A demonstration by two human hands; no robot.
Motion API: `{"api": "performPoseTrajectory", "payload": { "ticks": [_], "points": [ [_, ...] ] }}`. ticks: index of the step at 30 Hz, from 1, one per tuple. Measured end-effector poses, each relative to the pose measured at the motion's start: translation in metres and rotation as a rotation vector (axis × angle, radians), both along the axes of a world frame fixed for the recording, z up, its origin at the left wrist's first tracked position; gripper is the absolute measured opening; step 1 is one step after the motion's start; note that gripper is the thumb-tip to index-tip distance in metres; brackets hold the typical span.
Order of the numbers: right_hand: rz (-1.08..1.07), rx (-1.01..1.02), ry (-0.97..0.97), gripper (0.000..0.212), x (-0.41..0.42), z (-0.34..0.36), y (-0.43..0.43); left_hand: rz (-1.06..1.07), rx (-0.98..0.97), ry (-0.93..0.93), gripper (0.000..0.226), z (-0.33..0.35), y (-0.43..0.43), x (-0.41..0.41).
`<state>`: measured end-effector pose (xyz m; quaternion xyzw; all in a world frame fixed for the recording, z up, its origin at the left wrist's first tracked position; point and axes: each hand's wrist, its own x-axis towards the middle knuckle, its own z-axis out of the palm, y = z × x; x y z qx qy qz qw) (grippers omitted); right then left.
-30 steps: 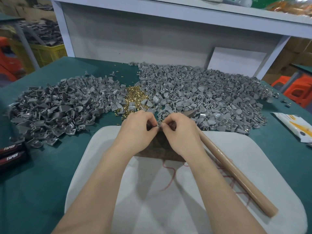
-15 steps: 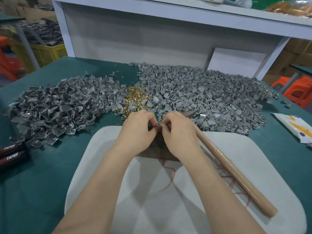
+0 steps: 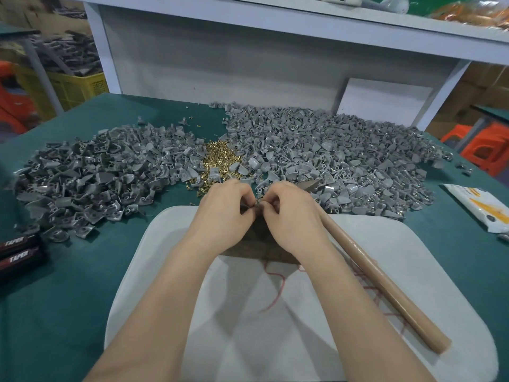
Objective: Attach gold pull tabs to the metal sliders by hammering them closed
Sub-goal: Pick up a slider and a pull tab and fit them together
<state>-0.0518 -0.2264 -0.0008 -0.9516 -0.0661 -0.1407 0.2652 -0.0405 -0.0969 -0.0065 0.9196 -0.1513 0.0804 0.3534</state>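
Looks like the fitting step: left hand (image 3: 223, 213) and right hand (image 3: 292, 216) both pinch one tiny slider (image 3: 259, 206) over the white pad's (image 3: 413, 257) far edge (tab's too small to see), so next probably means grabbing the hammer (image 3: 380, 285) on the pad's right side.

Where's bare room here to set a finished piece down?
Green cloth is bare between the white pad and black boxes, and between the pad and white packet. Farther back, grey slider piles and gold tabs crowd it.
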Motion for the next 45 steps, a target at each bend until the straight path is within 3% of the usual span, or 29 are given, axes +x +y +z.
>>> {"api": "performPoseTrajectory", "payload": {
  "ticks": [17,25,35,39,45],
  "points": [
    [-0.014,-0.011,0.056,0.006,0.003,0.001,-0.001,0.012,0.004,-0.023,0.012,-0.001,0.000,0.000],
    [0.052,0.345,0.179,0.022,0.009,0.001,-0.022,0.019,-0.008,0.012,0.017,-0.001,0.001,0.000],
    [-0.007,0.232,0.115,0.017,0.016,0.001,-0.021,0.044,-0.013,0.021,0.020,-0.002,0.004,0.003],
    [-0.049,0.227,0.115,0.017,0.023,0.006,-0.026,0.224,-0.275,-0.009,0.011,0.000,0.015,0.010],
    [-0.053,0.058,0.187,0.014,0.038,0.011,-0.012,0.424,-0.773,-0.056,0.014,0.002,0.020,0.016]
  ]
}}
